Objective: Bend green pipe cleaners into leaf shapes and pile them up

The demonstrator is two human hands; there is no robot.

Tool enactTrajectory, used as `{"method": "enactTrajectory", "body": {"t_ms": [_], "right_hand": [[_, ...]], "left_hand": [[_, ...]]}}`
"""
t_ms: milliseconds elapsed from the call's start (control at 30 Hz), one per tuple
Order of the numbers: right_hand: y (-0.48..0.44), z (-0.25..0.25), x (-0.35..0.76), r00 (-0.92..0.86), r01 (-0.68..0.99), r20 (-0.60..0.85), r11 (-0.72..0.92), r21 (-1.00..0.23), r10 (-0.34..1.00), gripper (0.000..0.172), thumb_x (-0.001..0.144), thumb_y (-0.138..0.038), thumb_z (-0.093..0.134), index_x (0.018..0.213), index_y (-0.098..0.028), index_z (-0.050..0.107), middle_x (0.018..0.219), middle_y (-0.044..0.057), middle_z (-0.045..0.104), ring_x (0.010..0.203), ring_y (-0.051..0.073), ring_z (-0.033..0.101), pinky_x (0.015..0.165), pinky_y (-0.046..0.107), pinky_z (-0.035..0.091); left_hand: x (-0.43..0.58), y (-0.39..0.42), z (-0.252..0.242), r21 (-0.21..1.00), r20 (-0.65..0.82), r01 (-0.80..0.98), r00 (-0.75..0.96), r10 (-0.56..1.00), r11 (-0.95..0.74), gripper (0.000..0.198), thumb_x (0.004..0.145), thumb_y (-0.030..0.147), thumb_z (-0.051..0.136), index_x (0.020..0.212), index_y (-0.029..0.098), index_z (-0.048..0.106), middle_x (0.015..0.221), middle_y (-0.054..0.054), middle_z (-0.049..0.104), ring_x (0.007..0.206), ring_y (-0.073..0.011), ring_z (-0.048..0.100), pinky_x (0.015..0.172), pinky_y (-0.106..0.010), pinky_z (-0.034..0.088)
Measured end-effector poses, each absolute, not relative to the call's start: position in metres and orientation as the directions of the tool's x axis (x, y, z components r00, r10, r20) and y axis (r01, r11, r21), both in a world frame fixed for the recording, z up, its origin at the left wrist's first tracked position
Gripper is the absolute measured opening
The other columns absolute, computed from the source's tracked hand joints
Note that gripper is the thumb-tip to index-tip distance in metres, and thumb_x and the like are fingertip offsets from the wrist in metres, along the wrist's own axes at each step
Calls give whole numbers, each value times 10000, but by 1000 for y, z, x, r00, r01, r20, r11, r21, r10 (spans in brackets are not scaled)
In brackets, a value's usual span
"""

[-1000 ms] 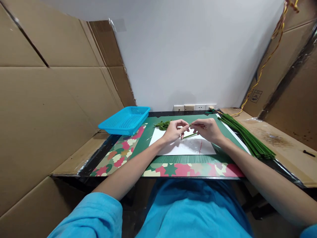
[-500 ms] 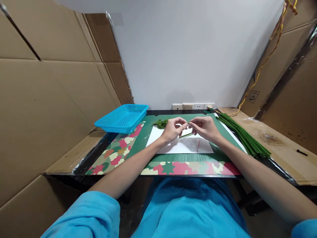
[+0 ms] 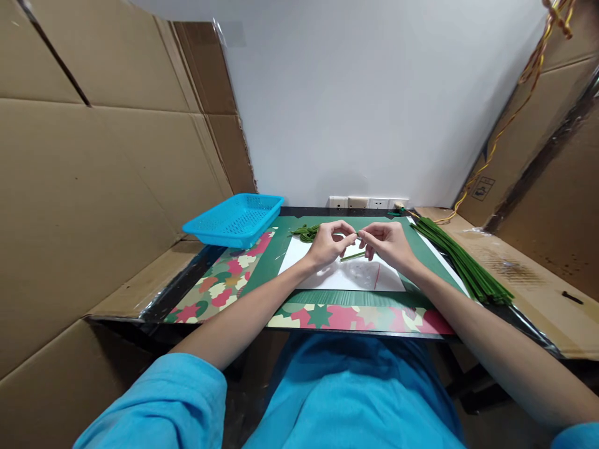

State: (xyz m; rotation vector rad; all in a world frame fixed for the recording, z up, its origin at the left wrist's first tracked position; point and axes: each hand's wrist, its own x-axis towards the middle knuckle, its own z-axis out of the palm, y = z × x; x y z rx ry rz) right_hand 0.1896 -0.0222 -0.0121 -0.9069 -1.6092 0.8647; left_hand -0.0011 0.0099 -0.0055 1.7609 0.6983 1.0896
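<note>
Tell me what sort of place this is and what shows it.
Probably a makeshift handwork booth: cardboard panels stand at both sides, a row of sockets lines the wall, and a bundle of long green strands lies toward the right.

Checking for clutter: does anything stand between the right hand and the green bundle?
Nothing visible does: between the right hand and the bundle, only the flat green mat and a white strip show.
</note>
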Motion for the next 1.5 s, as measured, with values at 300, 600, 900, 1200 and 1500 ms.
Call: {"method": "enactTrajectory", "body": {"t_ms": [300, 600, 900, 1200, 1500], "right_hand": [[-24, -18, 188, -154, 590, 684, 622, -515, 713, 392, 980, -516, 610, 777, -207, 741, 630, 42, 698, 493, 154, 589, 514, 286, 469], [-21, -25, 190, -319, 736, 686, 627, -255, 654, 195, 997, -272, 540, 983, -216, 725, 882, 57, 785, 553, 159, 617, 593, 290, 452], [-20, -32, 187, -347, 778, 653, 595, -200, 673, 131, 952, -189, 570, 1005, -191, 691, 900, 65, 776, 571, 155, 615, 602, 279, 415], [-19, -28, 201, -438, 775, 707, 632, -16, 555, 188, 1040, -249, 534, 1034, -216, 719, 886, 25, 737, 586, 112, 588, 532, 255, 311], [-23, -21, 208, -515, 731, 750, 670, 130, 416, 235, 1074, -318, 540, 1083, -204, 745, 936, 37, 773, 594, 94, 611, 529, 248, 353]], "left_hand": [[-3, 21, -17, 951, 277, -12, 478, 834, -309, 293, 800, 384, 790, 826, 115, 678, 708, -29, 664, 461, -77, 556, 430, -215, 427], [0, 14, -15, 914, 350, 50, 406, 844, -403, 234, 826, 339, 751, 834, 118, 673, 732, -24, 664, 440, -68, 543, 402, -206, 424], [-4, 15, -15, 867, 391, 130, 422, 818, -481, 154, 829, 273, 719, 823, 120, 697, 773, -38, 683, 489, -77, 573, 421, -203, 417], [-7, 14, -6, 986, -59, -97, 555, 830, 135, 244, 726, 286, 825, 833, 122, 679, 667, -4, 596, 476, -60, 510, 404, -187, 281], [-12, 13, -3, 944, -145, -138, 641, 754, 299, 195, 725, 215, 802, 822, 109, 670, 677, 16, 515, 503, -37, 464, 400, -168, 270]]}}
